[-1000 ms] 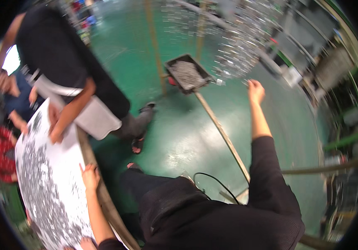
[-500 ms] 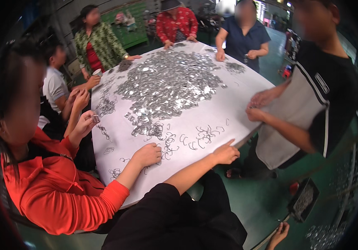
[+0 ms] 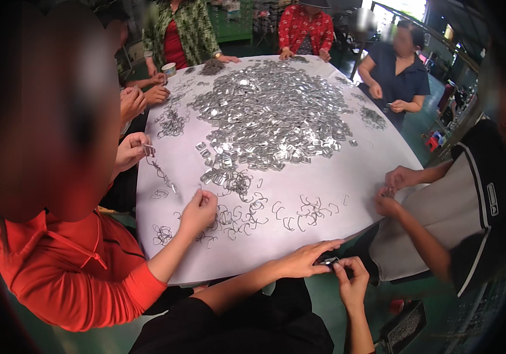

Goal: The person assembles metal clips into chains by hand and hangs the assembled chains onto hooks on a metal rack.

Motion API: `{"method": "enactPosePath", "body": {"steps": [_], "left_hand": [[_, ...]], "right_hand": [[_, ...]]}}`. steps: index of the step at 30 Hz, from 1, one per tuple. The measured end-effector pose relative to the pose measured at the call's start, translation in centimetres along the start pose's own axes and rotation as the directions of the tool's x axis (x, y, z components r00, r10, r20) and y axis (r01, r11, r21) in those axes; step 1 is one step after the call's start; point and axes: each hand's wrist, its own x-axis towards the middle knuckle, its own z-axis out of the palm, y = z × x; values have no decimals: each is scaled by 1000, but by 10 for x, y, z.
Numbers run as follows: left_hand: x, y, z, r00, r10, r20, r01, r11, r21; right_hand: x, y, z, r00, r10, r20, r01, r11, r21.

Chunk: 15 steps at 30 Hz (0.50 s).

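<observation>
My left hand [image 3: 306, 259] is at the near right edge of the white table [image 3: 217, 261], fingers reaching forward, thumb side against a small shiny metal piece [image 3: 328, 261]. From below, my right hand [image 3: 353, 277] pinches the same piece between thumb and fingertips. Its exact shape is too small to make out. Beyond them, loose bent wire hooks [image 3: 309, 212] lie scattered on the white surface. A large heap of small flat silvery metal pieces [image 3: 276, 112] covers the table's middle.
At left, a red-sleeved co-worker's hand [image 3: 199, 209] pinches a wire; the other holds a metal piece [image 3: 148, 149]. At right, a co-worker's hands [image 3: 391, 194] work close to mine. Other people stand around the far side. A dark pan of small grey bits [image 3: 406, 330] is low at right.
My right hand has come up from the lower right to meet my left, and a metal piece now shows between them. The red-sleeved co-worker's near hand has lifted a wire. The view has shifted.
</observation>
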Motion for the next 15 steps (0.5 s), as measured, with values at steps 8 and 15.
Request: {"method": "enactPosePath", "body": {"steps": [8, 15], "left_hand": [[-22, -6, -29, 960, -51, -275, 71, 996, 63], [-23, -11, -30, 886, -228, -403, 221, 973, -66]], "right_hand": [[35, -7, 50, 992, 80, 97, -93, 986, 142], [37, -1, 57, 975, 180, 129, -203, 959, 198]]}}
